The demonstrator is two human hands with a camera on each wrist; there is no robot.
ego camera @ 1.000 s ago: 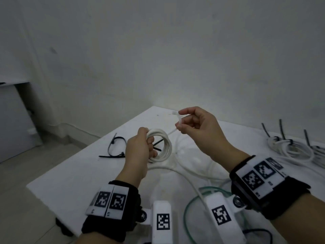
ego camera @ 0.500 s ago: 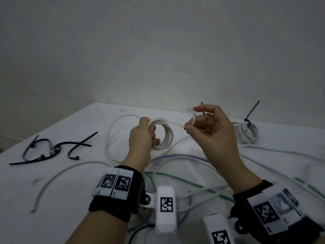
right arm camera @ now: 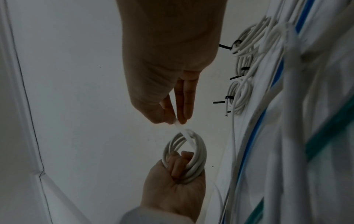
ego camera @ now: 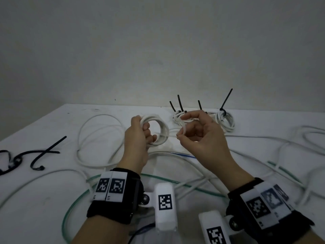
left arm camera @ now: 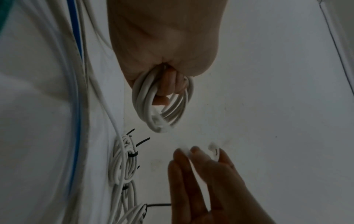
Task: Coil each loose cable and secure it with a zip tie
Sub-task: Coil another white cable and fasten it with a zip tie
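The left hand (ego camera: 139, 138) is gripping a small white coil (ego camera: 159, 132) of cable, its fingers curled through the ring and clamping the turns together above the table (ego camera: 52, 199). The right hand (ego camera: 198, 136) is pinching the free tail (right arm camera: 186, 136) of that same cable between thumb and fingertips (right arm camera: 184, 106), just beside the coil, and is looping it across the turns.

The cable is looking light, thin and smooth, and springy enough that the turns will likely be fanning out the moment the fist loosens. So the best hold seems to be where the left hand already is: round the whole bundle on 1 side, leaving the far side bare for a tie. The tail is short and slick, so pinching it close to the coil should be giving more control than holding its tip.

Loose black zip ties (ego camera: 44, 154) are lying well apart at the table's left. At least 2 tied bundles (ego camera: 226, 121) are sitting at the back edge.
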